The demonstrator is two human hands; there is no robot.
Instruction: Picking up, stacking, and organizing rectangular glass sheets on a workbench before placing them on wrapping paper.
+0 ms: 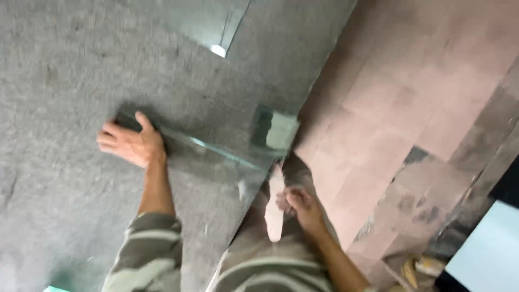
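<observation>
Glass sheet [216, 157]: left hand [130, 143] flat, fingers spread (on felt table [59, 81]); right hand [300, 208] clamps edge.

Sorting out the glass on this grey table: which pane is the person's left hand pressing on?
The nearer glass pane, by the table edge: the left hand lies flat on its far-left corner. The other glass pane lies at the top, untouched.

Big table [65, 70] covered in gray felt takes up the left side. Floor [411, 92] on the right is pinkish stone tile, pretty stained and dark toward the far right edge.
</observation>
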